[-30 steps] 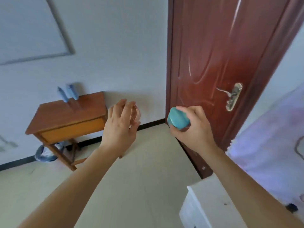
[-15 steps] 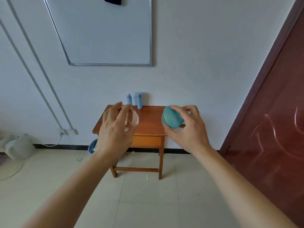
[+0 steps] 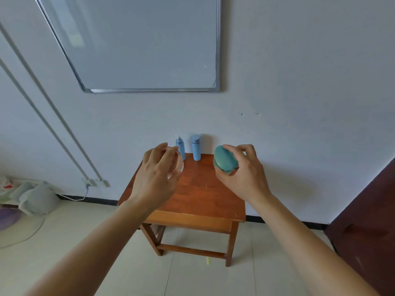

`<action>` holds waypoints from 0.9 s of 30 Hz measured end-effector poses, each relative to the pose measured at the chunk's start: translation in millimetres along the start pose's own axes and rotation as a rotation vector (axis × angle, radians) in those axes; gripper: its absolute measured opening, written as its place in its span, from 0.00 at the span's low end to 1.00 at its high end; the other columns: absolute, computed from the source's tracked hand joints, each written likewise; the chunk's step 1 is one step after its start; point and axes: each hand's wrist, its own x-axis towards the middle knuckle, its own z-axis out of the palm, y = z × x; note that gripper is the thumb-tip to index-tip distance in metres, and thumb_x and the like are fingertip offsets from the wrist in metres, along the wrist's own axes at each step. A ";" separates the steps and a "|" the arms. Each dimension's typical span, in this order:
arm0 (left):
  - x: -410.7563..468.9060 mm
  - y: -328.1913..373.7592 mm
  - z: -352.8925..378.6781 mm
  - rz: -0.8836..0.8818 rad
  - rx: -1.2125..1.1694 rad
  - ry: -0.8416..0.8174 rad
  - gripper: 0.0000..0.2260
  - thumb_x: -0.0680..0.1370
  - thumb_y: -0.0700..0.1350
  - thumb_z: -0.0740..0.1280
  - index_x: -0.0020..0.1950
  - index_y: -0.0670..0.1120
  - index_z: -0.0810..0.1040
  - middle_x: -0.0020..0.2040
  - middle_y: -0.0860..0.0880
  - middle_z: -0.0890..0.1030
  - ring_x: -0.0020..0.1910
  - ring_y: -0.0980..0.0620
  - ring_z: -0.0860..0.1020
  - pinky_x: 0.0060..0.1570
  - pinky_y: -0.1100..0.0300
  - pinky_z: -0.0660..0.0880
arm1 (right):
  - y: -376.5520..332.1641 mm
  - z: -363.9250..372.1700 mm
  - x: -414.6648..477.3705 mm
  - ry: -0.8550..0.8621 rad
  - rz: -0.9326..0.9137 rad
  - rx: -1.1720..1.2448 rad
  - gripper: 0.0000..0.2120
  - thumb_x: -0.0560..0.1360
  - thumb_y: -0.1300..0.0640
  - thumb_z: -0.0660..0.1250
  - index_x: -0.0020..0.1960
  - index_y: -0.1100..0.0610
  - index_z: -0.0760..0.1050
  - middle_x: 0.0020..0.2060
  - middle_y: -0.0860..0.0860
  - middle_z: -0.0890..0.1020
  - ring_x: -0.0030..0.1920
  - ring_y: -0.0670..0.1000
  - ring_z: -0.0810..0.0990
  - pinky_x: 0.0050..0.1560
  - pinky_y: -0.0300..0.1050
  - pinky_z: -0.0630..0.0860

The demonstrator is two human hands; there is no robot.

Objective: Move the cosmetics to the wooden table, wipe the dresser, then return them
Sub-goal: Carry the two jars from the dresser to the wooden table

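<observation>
A small wooden table (image 3: 198,195) stands against the white wall straight ahead. Two light blue bottles stand upright at its back edge: a pump bottle (image 3: 180,147) and a capped bottle (image 3: 196,147). My left hand (image 3: 157,174) grips a clear round jar (image 3: 177,163) above the table's left half; the hand hides most of the jar. My right hand (image 3: 245,174) grips a jar with a teal lid (image 3: 224,160), tilted, above the table's right half. The dresser is out of view.
A whiteboard (image 3: 139,43) hangs on the wall above the table. A dark red door (image 3: 367,221) is at the right. At the left are wall conduits (image 3: 53,116), a socket with a cable (image 3: 89,184) and bags (image 3: 32,199) on the tiled floor.
My view has swung left from the door onto the wooden table, which has drawn much nearer. Both hands still hold their jars and are now over the tabletop.
</observation>
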 end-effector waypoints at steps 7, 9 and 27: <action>57.1 -77.9 64.4 -0.106 0.010 -0.119 0.25 0.74 0.49 0.72 0.70 0.51 0.68 0.70 0.49 0.69 0.69 0.46 0.65 0.59 0.52 0.72 | 48.3 93.0 64.7 -0.183 0.070 -0.029 0.29 0.66 0.42 0.74 0.65 0.41 0.69 0.52 0.41 0.68 0.45 0.47 0.78 0.43 0.39 0.74; 67.3 -104.9 87.6 -0.113 0.003 -0.171 0.25 0.75 0.50 0.71 0.70 0.51 0.68 0.71 0.49 0.69 0.69 0.46 0.65 0.59 0.54 0.72 | 58.2 121.5 74.7 -0.251 0.097 -0.050 0.31 0.66 0.42 0.74 0.66 0.40 0.67 0.52 0.42 0.68 0.46 0.48 0.78 0.43 0.40 0.74; 188.9 -312.3 270.1 -0.038 -0.124 -0.615 0.21 0.74 0.46 0.71 0.64 0.44 0.69 0.69 0.44 0.70 0.67 0.43 0.68 0.59 0.52 0.74 | 123.3 318.1 130.1 -0.443 0.528 -0.335 0.25 0.67 0.44 0.74 0.56 0.47 0.64 0.54 0.47 0.68 0.40 0.49 0.77 0.35 0.35 0.70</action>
